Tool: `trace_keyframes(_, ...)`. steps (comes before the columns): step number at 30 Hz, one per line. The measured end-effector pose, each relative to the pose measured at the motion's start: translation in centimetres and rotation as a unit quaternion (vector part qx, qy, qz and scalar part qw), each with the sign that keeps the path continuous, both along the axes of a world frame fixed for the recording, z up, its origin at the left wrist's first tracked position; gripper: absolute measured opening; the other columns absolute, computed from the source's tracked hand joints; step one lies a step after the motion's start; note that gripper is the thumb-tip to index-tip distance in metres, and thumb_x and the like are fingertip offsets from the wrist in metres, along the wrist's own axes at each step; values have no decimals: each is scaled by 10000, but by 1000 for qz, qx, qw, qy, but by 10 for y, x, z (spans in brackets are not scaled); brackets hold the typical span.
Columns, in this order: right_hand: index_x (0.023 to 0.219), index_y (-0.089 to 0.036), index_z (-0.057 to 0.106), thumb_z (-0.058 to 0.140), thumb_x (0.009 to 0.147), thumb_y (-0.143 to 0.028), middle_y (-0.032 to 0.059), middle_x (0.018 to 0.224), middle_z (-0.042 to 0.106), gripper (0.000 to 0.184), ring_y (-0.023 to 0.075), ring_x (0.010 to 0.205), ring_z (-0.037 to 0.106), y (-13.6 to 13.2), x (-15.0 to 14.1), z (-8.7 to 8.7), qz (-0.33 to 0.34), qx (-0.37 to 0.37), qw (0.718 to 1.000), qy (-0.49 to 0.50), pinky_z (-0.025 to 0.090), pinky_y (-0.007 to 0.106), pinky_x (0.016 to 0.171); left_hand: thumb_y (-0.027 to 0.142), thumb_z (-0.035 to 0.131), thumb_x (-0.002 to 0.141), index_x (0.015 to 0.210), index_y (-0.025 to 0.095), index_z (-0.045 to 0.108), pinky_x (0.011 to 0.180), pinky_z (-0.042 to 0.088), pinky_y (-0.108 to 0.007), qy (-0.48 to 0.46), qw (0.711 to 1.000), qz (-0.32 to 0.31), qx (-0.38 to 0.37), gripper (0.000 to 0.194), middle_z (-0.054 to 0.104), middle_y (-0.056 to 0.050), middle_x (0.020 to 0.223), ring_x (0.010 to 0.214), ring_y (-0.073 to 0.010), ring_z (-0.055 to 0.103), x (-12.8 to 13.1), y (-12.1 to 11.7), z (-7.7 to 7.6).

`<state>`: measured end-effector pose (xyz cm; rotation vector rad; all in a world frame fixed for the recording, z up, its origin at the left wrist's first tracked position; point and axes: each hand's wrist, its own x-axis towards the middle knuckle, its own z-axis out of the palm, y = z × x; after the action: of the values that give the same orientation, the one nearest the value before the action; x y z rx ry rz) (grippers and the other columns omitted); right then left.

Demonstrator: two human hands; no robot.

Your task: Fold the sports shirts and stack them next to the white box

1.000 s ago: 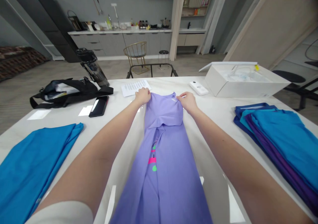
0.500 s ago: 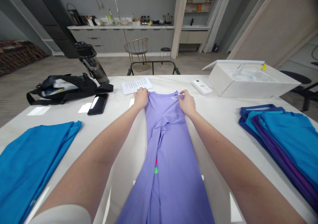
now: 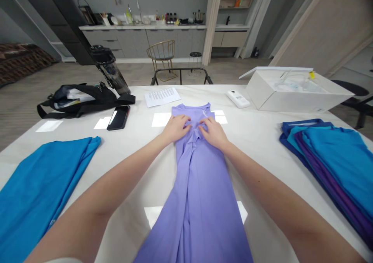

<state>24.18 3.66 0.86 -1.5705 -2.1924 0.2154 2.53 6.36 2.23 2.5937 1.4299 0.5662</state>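
A lavender shirt lies lengthwise in front of me, its neckline at the far end and its lower part running out of view at the bottom. Long creases run down its left half, and the cloth bunches near the chest. My left hand rests on the upper left of the shirt, fingers apart and slightly bent. Opposite it, my right hand touches the upper right, also with its fingers apart. A small gap of cloth shows between the two hands. Neither hand visibly grips the fabric.
On the white table are a folded blue garment at left and a stack of folded garments at right. Farther back are a phone, black bag, bottle, printed paper, white device and open white box.
Both hands have let go of the shirt's shoulder corners and moved nearer to me and inward, onto its chest. The pink and green marks in the crease no longer show.
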Motion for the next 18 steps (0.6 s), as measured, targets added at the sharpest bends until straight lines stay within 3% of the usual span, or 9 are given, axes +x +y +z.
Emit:
trace_keyframes(4, 1244, -228, 640, 501, 1035, -355, 95, 1196, 664, 281, 244, 1117, 604, -33, -5, 1, 52, -45, 997, -36, 439, 344, 963, 443, 507, 979, 1008, 248, 641, 822, 462, -377, -34, 995, 40, -81, 238, 722, -55, 955, 908, -249, 673, -5, -58, 5)
trace_keyframes(9, 1359, -221, 598, 467, 1017, -226, 148, 1300, 627, 366, 299, 1226, 543, -76, -12, 21, -11, -8, 994, -109, 407, 419, 1010, 660, 474, 948, 875, 255, 668, 810, 479, -409, 14, 989, 84, -121, 454, 718, -95, 940, 927, -290, 692, -18, -138, 14)
trace_keyframes(13, 1361, -220, 602, 469, 1010, -197, 120, 1269, 620, 375, 252, 1163, 575, -115, -27, 40, 55, -8, 995, -87, 423, 349, 1001, 614, 517, 931, 930, 233, 693, 859, 492, -445, 45, 983, 115, -134, 419, 707, -131, 1012, 997, -328, 691, -26, -191, 15)
trace_keyframes(18, 1527, -311, 468, 441, 1005, -158, 95, 1264, 597, 544, 215, 990, 634, -154, -53, 44, 138, -51, 981, -129, 461, 316, 871, 516, 580, 907, 834, 218, 695, 867, 489, -391, 21, 971, 166, -168, 328, 721, -99, 1014, 1015, -298, 694, -29, -227, 17)
